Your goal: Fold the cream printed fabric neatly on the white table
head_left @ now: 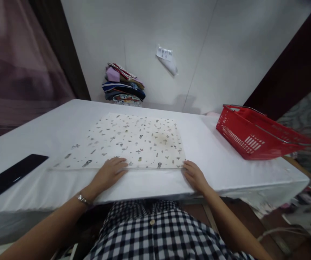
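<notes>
Printed cloth (144,144) flat on worktop (212,169), near edge; left hand (110,173) and right hand (194,176) lie flattish on its near edge, unclamped; looks light, soft, floppy, best taken by both near corners.
</notes>
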The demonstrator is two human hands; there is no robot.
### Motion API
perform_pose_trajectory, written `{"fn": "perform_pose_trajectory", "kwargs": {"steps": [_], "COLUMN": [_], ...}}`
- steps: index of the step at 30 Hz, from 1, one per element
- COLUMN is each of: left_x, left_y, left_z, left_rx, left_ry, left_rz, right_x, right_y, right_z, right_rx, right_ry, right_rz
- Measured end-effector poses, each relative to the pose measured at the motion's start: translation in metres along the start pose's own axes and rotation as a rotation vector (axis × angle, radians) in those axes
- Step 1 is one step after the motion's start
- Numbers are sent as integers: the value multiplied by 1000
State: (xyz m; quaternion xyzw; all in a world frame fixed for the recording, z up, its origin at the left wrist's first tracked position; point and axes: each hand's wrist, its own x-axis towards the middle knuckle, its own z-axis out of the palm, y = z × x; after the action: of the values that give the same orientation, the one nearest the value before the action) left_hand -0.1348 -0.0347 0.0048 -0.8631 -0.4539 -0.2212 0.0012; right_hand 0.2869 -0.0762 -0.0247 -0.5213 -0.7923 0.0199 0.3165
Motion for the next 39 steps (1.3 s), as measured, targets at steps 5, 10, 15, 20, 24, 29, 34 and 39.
{"fn": "perform_pose_trajectory", "kwargs": {"steps": [5,10,15,20,24,29,34,39], "left_x": [9,17,27,34,36,32,28,28], "left_y": [10,16,24,30,32,33,36,37], "left_z": [6,11,17,18,13,13,13,12], "left_rx": [-33,-38,-65,-128,-189,-145,-14,0], "left_ry": [-4,-44,-99,-102,-117,-119,-122,-135], "left_rz": [33,42,70,54,19,64,128,125], "right_x": [2,12,20,19,17,14,12,9], "right_y": [1,-2,-8,-9,-7,-7,-6,-5], "right_z": [0,2,2,0,1,-1,-1,1], "right_rx": [-39,-90,-114,-101,-83,-75,-68,-78], "right_ry": [21,23,-32,-36,-25,-28,-16,-49], "right_rz": [41,11,-18,12,17,-9,-18,-16]}}
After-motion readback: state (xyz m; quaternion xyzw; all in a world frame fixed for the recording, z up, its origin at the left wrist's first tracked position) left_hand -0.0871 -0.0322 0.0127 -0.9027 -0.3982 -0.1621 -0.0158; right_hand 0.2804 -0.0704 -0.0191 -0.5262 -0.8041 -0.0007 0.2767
